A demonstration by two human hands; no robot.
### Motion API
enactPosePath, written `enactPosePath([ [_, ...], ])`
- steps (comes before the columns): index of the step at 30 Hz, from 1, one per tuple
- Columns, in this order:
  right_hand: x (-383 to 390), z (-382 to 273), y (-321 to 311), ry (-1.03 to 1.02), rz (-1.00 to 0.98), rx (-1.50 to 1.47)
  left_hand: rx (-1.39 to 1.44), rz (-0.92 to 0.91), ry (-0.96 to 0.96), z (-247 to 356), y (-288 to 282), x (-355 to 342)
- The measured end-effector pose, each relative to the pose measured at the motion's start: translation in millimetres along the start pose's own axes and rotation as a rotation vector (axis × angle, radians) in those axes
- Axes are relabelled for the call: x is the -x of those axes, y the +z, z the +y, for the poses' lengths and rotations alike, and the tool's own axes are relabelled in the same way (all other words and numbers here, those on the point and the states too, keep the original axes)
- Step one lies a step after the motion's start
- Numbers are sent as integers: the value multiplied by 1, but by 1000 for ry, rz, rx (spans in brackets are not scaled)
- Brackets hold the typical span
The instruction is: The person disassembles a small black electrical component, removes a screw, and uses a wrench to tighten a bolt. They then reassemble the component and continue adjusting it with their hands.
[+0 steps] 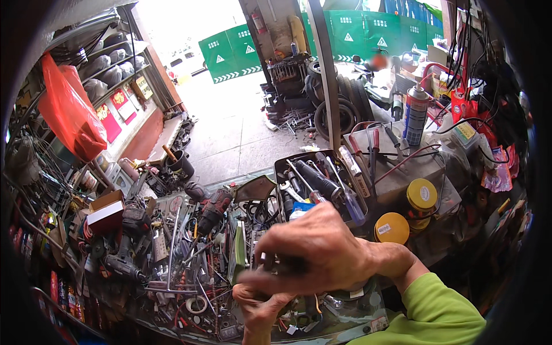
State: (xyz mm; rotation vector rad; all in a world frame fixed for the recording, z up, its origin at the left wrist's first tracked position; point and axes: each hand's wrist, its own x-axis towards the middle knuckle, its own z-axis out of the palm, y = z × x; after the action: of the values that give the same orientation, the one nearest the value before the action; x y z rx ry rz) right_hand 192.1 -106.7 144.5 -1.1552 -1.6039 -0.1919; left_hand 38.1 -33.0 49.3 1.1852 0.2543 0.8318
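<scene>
Over the cluttered glass-topped bench, my right hand (328, 244) is raised and curled, its fingers closed around a small dark object (287, 265) smeared by motion. My left hand (261, 305) is closed just below it, thumb side up, and the two hands overlap. What the left fingers grip is hidden behind the right hand. Just left of the hands stands a flat green-edged piece (238, 253). Beyond the right hand is a black tray (278, 165) of screwdrivers and other hand tools, including one with a clear blue handle (353, 208).
Cordless drills (214, 210), a T-handle wrench (171, 290), a tape roll (196, 305) and loose parts crowd the bench's left side. Yellow-lidded tins (392, 229) and a spray can (415, 115) stand at right. A metal post (330, 92) rises behind the tray; tyres (339, 118) lie beyond.
</scene>
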Motion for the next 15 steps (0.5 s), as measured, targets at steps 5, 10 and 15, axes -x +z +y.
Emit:
enactPosePath([
  [5,5,27,8,-30,172,101,44,-165,-102,-4,-2,-5],
  [10,11,26,29,-45,20,352,-290,-149,-91,-5,5,3],
  [15,5,19,32,-124,212,247,-129,-73,-87,-2,8,2],
])
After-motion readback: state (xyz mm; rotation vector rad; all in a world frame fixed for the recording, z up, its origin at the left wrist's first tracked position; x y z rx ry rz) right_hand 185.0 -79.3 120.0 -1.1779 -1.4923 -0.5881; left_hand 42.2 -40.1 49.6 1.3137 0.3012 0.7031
